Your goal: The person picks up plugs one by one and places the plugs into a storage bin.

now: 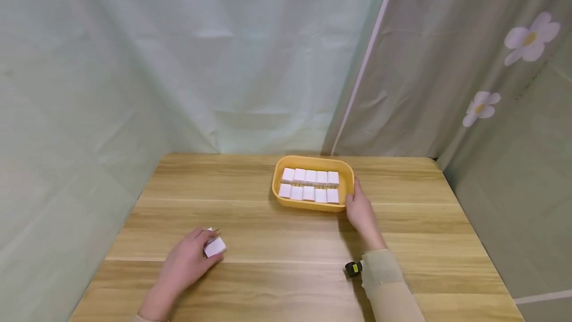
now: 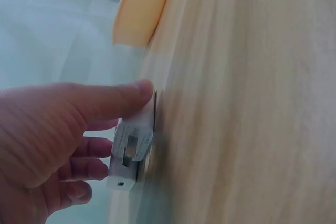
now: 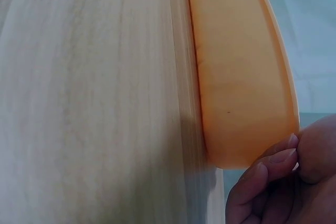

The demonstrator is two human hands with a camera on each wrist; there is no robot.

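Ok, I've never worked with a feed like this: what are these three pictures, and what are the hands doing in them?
No machine here: a person works with two bare hands at a wooden table. The wide picture comes from a camera on the person's head, looking down and forward. The other two come from cameras strapped to each wrist, so they show close, tilted views.

On the table stands an orange tray holding ten white blocks in two rows of five. The right hand grips the tray's near right rim; the right wrist view shows its fingertips at the tray's edge. The left hand holds one white charger plug against the table, thumb on top, apart from the tray.
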